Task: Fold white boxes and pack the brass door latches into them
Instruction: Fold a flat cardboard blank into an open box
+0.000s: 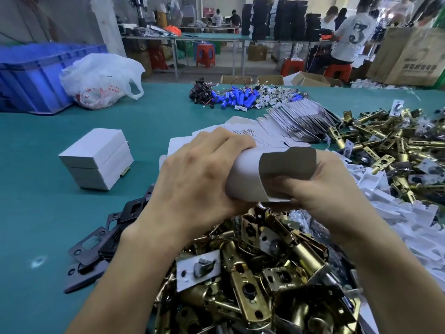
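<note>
Head view: left hand (pixel 199 174) curled round a half-folded white cardboard box (pixel 243 182), right hand (pixel 322 191) pinching its grey-lined end flap (pixel 286 162), over brass door latches (pixel 265 273) heaped at the near edge of the green tabletop (pixel 48 213); a forced tuck could crease the flap.

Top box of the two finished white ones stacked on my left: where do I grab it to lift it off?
Free the left hand from the half-folded box, then come straight down and pinch the top box across two opposite side walls. It lies flat and closed on the lower box, so no bottom edge is open to hook.
</note>
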`<state>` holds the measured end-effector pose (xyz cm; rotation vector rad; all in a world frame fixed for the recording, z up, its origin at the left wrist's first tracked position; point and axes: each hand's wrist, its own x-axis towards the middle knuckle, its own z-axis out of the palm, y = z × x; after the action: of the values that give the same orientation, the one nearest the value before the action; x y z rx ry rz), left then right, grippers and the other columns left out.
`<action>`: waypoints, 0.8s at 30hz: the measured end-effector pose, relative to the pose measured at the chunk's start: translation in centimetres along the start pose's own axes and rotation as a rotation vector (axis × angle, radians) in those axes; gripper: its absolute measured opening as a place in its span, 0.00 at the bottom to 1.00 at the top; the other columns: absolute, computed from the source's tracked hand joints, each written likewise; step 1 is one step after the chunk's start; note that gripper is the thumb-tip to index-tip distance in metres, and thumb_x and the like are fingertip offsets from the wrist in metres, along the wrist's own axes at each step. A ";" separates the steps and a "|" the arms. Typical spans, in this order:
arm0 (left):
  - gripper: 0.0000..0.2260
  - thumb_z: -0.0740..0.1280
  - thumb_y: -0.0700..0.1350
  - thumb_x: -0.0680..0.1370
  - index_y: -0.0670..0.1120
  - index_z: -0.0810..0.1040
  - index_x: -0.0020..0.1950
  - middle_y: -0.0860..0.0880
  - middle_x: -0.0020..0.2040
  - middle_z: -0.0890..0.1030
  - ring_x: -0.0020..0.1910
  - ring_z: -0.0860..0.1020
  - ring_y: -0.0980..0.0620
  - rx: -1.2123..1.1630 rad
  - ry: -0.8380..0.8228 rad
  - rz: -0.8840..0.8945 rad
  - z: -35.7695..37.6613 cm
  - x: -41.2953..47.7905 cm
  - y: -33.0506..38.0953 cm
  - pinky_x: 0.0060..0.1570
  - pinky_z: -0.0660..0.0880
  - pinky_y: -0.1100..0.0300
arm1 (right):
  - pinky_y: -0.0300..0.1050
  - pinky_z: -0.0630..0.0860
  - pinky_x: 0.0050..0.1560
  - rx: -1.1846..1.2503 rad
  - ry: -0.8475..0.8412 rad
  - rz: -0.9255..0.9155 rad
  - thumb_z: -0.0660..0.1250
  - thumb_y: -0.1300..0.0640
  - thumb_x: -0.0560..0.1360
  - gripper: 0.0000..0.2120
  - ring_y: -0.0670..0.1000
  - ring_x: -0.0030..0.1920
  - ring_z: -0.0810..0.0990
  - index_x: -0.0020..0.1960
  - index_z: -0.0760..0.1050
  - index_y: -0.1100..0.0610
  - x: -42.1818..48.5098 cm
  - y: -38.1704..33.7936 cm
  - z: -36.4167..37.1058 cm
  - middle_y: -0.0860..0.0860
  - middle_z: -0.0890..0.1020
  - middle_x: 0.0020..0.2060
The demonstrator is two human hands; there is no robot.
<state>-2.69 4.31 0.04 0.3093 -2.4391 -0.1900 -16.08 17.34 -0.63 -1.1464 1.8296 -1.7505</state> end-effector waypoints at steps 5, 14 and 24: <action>0.26 0.80 0.56 0.67 0.50 0.81 0.62 0.51 0.55 0.82 0.53 0.80 0.44 0.040 0.005 0.018 -0.1 0.0 -0.2 0.44 0.76 0.51 | 0.42 0.80 0.43 -0.213 0.064 -0.132 0.76 0.62 0.68 0.17 0.43 0.42 0.83 0.52 0.81 0.46 -0.2 -0.5 0.0 0.41 0.83 0.39; 0.36 0.72 0.60 0.62 0.47 0.75 0.67 0.48 0.57 0.77 0.54 0.73 0.44 0.198 0.021 0.024 -0.1 0.0 -0.2 0.56 0.65 0.50 | 0.45 0.73 0.45 -0.105 -0.030 -0.277 0.75 0.55 0.68 0.18 0.44 0.42 0.78 0.56 0.77 0.44 -0.6 -1.5 0.4 0.39 0.79 0.42; 0.32 0.64 0.61 0.65 0.43 0.74 0.62 0.45 0.50 0.77 0.45 0.73 0.43 0.095 -0.036 0.015 -0.4 0.1 0.1 0.44 0.60 0.56 | 0.33 0.72 0.47 -0.266 -0.099 -0.324 0.81 0.48 0.60 0.29 0.41 0.49 0.78 0.58 0.73 0.45 -1.1 -2.2 0.4 0.34 0.78 0.49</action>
<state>-2.49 4.37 0.43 0.3326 -2.4897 -0.0737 -14.42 18.09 1.09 -1.6845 1.9444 -1.6062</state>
